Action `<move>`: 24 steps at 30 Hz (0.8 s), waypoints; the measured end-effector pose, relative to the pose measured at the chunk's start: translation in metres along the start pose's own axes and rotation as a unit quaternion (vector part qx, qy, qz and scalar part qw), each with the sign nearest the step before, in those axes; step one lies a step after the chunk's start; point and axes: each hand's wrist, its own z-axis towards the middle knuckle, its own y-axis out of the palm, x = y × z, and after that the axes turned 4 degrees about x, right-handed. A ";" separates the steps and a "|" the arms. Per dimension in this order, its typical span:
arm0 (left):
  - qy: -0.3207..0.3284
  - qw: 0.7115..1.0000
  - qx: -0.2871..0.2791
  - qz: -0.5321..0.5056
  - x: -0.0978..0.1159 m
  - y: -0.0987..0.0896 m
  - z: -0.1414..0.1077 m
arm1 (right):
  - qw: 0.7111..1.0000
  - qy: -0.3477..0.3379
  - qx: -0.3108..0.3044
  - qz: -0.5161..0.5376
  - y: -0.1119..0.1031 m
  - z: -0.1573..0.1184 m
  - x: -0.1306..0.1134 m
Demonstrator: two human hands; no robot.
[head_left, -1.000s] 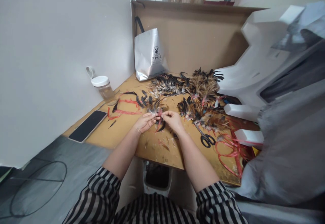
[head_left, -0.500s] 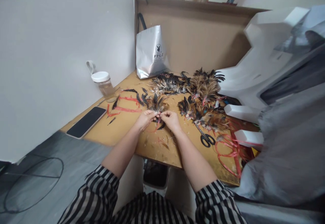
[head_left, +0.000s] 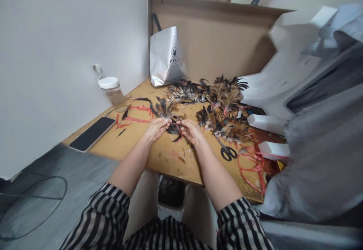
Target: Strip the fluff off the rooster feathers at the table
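My left hand (head_left: 157, 128) pinches the base of a small bunch of brown and black feathers (head_left: 163, 108), whose tips fan out away from me. A short way to the right, my right hand (head_left: 190, 130) is closed on a thin red plastic string (head_left: 179, 129) that runs from the feather base. Dark feathers (head_left: 173, 128) lie between and below the two hands. Beyond my right hand, heaps of tied feather bunches (head_left: 227, 123) rest on the table, and black-handled scissors (head_left: 228, 153) lie at their near edge.
Red string strips (head_left: 136, 120) and loose feathers lie to the left, near a phone (head_left: 92, 133) and a lidded jar (head_left: 114, 93). A silver bag (head_left: 164, 57) stands at the back. Tangled red string (head_left: 251, 167) and white foam pieces (head_left: 273, 150) edge the right side of the wooden table.
My hands have moved slightly apart, the right one drawing the red string away from the feathers. The feather bunch has shifted left and tilted; the whole view has shifted slightly.
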 end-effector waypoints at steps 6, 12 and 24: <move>-0.001 0.999 0.044 -0.023 0.011 -0.010 0.002 | 0.981 0.025 -0.009 0.192 -0.021 0.000 -0.017; -0.021 0.992 0.094 0.082 0.043 -0.041 -0.006 | 0.927 0.007 -0.002 0.375 -0.035 0.004 -0.025; -0.022 0.857 0.216 0.467 0.090 -0.067 -0.021 | 0.914 0.001 0.003 0.406 -0.040 0.006 -0.025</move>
